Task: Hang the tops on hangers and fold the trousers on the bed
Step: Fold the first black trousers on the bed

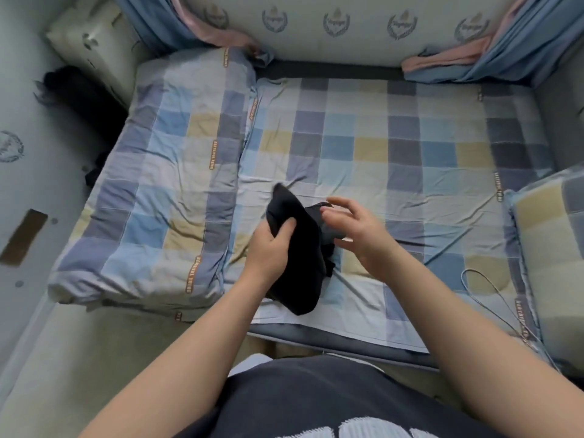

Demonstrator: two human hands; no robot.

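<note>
Our left hand (271,248) gripped the bunched black garment (303,273) just above the middle of the bed (410,137); our right hand (360,232) hovered beside it, spread and empty. We judged it best to find an edge and shake it flat first. We counted one garment and one wire loop (471,270) near the bed's right edge.

The bed (363,128) in front of you is covered by a checked sheet (410,197) in blue, grey and yellow squares, creased near the middle. 1 folded quilt (158,184) in the same check lies along its left side, and 1 pillow (553,248) sits at the right edge. A thin grey cord (493,281) loops on the sheet just beside that pillow. The black garment (300,263) hangs low over the middle; whether its lower end touches the sheet is unclear.
</note>
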